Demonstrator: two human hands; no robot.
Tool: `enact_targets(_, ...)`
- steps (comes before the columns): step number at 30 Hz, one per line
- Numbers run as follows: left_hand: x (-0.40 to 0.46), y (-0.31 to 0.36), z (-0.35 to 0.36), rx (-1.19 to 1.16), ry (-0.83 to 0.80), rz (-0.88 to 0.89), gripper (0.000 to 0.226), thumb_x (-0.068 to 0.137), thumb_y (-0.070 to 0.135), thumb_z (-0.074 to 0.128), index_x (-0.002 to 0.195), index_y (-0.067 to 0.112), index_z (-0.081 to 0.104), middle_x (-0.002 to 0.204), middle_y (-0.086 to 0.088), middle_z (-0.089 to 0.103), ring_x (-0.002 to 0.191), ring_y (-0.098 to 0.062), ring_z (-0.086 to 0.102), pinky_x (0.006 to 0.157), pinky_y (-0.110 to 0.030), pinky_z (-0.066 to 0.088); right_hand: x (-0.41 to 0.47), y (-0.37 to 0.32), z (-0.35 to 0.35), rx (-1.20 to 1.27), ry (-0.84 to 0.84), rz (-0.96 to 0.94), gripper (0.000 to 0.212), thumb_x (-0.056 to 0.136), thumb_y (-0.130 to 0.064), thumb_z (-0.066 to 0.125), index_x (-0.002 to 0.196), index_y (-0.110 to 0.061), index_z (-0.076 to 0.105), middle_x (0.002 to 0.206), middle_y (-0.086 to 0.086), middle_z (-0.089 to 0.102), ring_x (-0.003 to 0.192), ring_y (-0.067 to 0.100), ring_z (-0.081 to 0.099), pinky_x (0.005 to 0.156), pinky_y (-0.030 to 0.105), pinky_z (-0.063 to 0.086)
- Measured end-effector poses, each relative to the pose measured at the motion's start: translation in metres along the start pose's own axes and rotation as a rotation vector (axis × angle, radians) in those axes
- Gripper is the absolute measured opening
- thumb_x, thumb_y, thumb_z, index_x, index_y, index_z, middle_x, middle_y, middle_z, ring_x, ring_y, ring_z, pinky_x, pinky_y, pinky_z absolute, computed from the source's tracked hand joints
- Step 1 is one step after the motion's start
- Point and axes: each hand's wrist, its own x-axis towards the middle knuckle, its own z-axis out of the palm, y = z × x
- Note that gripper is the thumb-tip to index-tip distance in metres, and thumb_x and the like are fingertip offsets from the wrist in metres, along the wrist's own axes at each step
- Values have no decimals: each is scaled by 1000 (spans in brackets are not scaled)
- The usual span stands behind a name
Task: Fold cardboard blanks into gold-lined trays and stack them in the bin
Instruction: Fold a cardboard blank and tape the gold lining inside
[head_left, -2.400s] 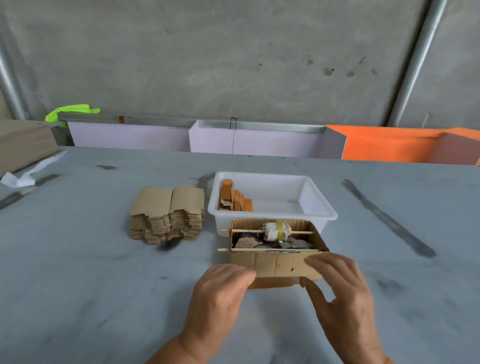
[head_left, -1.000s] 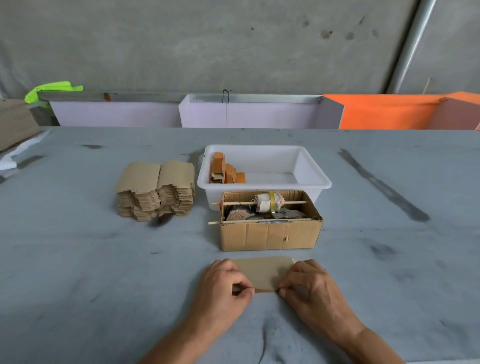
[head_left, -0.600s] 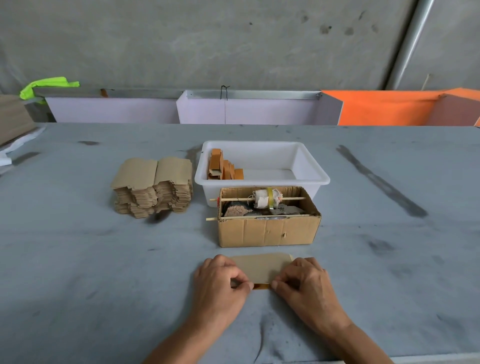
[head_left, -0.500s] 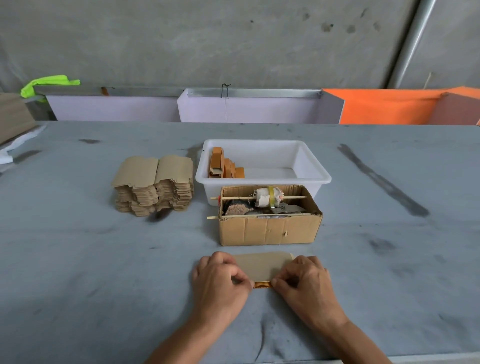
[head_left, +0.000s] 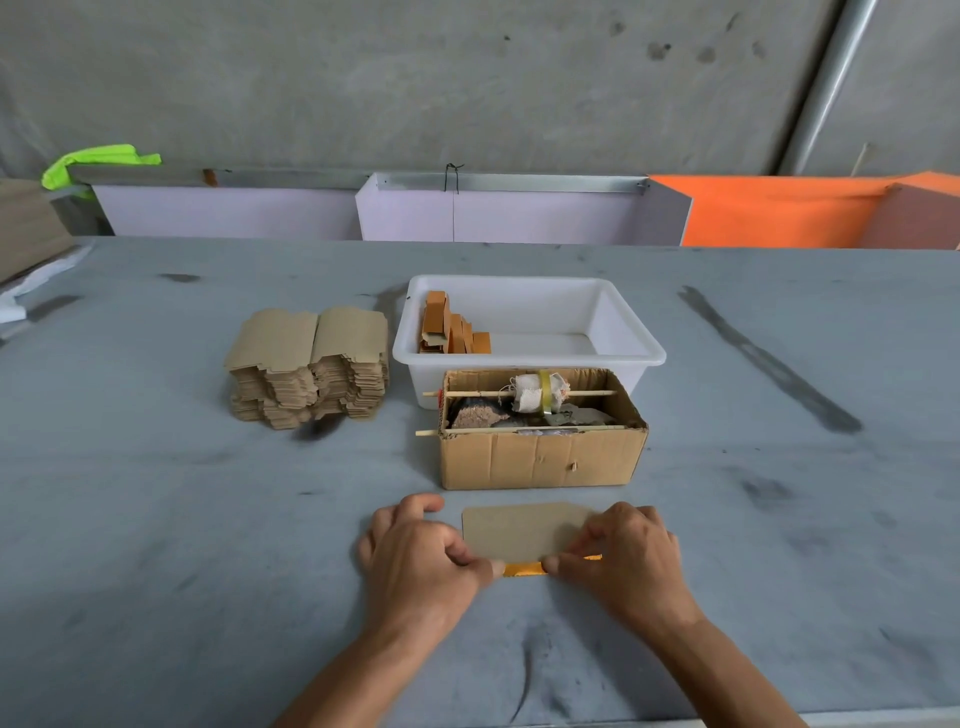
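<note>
Both my hands, left hand (head_left: 415, 558) and right hand (head_left: 621, 553), pinch the cardboard blank (head_left: 522, 530) at its near edge, just in front of the brown carton (head_left: 540, 460). Blank looks light, thin, crease-prone; I'd hold the fold line, where gold lining (head_left: 524, 569) shows.

Grey concrete wall (head_left: 415, 78) behind a scuffed grey table (head_left: 156, 519) – lilac and orange panels (head_left: 769, 210) between

Single view, head-worn, wide-angle. It looks forward and down across the grey table (head_left: 156, 519) towards the concrete wall (head_left: 415, 78) filling the top of the frame. Both forearms enter from the bottom edge (camera sits close above them). The white bin (head_left: 631, 332) lies at frame centre, mid-distance. Straight lines bow near the frame edges. No second view to compare.
</note>
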Motion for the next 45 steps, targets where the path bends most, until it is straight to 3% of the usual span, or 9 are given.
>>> enact_targets(11, 0, -8, 0, -80, 20, -21, 28, 61, 44, 80, 49, 32, 57, 132, 21, 40, 123, -8, 26, 90, -26, 14, 4, -1, -11, -31, -82, 24, 16, 72, -42, 75, 70, -32, 63, 94, -9, 57, 104, 14, 39, 81, 27, 34)
enact_targets(20, 1, -9, -2, -98, 19, -5, 24, 62, 36, 80, 56, 37, 57, 124, 22, 42, 120, -9, 29, 82, -22, 12, -1, 9, -13, 121, -29, 33, 30, 71, -25, 78, 57, -38, 55, 80, -16, 51, 100, 16, 43, 83, 30, 38)
enact_targets(24, -7, -1, -6, 42, 115, 202, 15, 68, 28, 77, 69, 37, 65, 115, 18, 50, 114, -12, 39, 88, -26, 17, -13, 10, -2, 76, 237, -233, 30, 57, -1, 85, 61, -28, 70, 76, -11, 57, 85, 24, 50, 72, 36, 37)
enact_targets(26, -12, 3, -5, 103, 189, 457, 14, 63, 15, 75, 62, 28, 69, 90, 11, 60, 92, -13, 50, 77, -27, 27, -16, 7, -1, -53, 313, -422, 30, 52, 1, 83, 60, -26, 72, 68, -10, 59, 72, 25, 55, 61, 34, 40)
enact_targets(29, -24, 14, -5, 290, 271, 744, 14, 61, 16, 57, 47, 18, 58, 60, 3, 54, 64, -15, 48, 59, -27, 30, -21, 1, 0, -265, 321, -585, 16, 54, -7, 71, 53, -22, 65, 60, -7, 57, 57, 19, 54, 48, 28, 42)
enact_targets(32, -34, 20, 2, 442, 274, 749, 22, 59, 10, 42, 45, 16, 57, 54, 1, 50, 51, -17, 51, 48, -28, 37, -25, -1, 5, -399, 330, -619, 18, 46, -4, 69, 46, -18, 57, 52, -1, 53, 45, 20, 50, 43, 24, 40)
enact_targets(35, -40, 18, 9, 474, 276, 714, 26, 66, 13, 41, 56, 18, 65, 56, 1, 51, 52, -17, 54, 47, -27, 40, -31, -5, 9, -417, 382, -623, 19, 56, -6, 46, 45, -17, 57, 48, 2, 49, 40, 22, 47, 42, 23, 38)
enact_targets(39, -40, 18, 10, 468, 234, 733, 33, 70, 20, 41, 73, 24, 73, 60, 0, 52, 56, -19, 56, 47, -27, 43, -38, -6, 16, -446, 445, -627, 13, 58, -4, 64, 55, -17, 63, 53, 3, 50, 44, 22, 46, 42, 32, 38)
enact_targets(45, -37, 17, 7, 453, 226, 716, 36, 71, 22, 40, 78, 26, 76, 61, -1, 54, 54, -19, 56, 45, -27, 43, -35, -1, 14, -441, 472, -646, 31, 69, -11, 42, 64, -20, 71, 57, 2, 54, 47, 23, 53, 42, 29, 41)
